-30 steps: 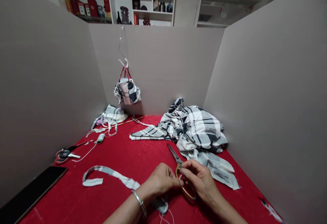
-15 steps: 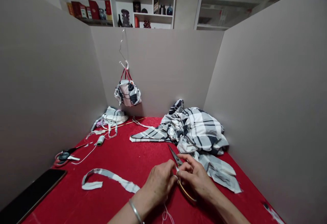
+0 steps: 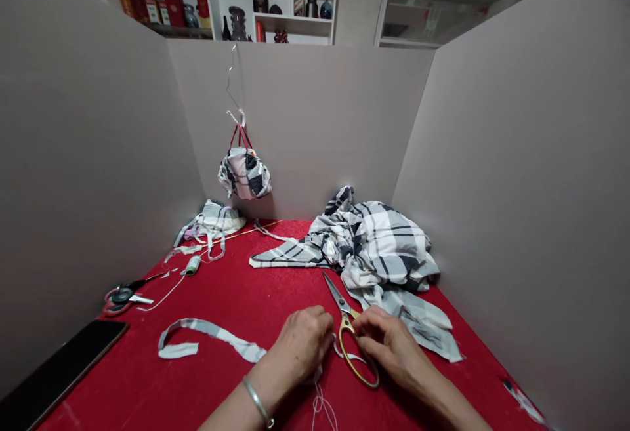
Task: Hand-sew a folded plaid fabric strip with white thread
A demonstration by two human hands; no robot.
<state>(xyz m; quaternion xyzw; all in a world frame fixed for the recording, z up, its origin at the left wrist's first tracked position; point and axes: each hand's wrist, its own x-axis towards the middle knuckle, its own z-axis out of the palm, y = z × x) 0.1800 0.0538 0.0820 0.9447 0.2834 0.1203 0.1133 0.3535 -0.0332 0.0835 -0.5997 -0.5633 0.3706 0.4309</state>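
Observation:
My left hand [image 3: 302, 346], with a silver bangle [image 3: 256, 401] on its wrist, rests low on the red tabletop [image 3: 256, 293] with its fingers curled. My right hand [image 3: 391, 346] lies over gold-handled scissors [image 3: 347, 332], its fingertips at the upper handle. The scissors are shut and their blades point away to the upper left. A thin white cloth strip [image 3: 349, 357] loops by the handles and runs under both hands, though its ends are hidden. Loose white thread [image 3: 321, 407] trails below my left hand. A grey-and-white plaid strip [image 3: 209, 332] lies to the left of that hand.
A heap of plaid fabric [image 3: 378, 241] lies beyond the scissors. Black-handled scissors [image 3: 123, 296], a thread spool [image 3: 193, 265] and a phone [image 3: 63, 372] lie at the left. Grey partitions [image 3: 512, 168] bound the table on three sides, and a plaid bag [image 3: 245, 173] hangs on the back one.
My hands have moved apart from their close pinch above the scissors. My left hand has dropped lower to the left, and the gold scissors now show more fully.

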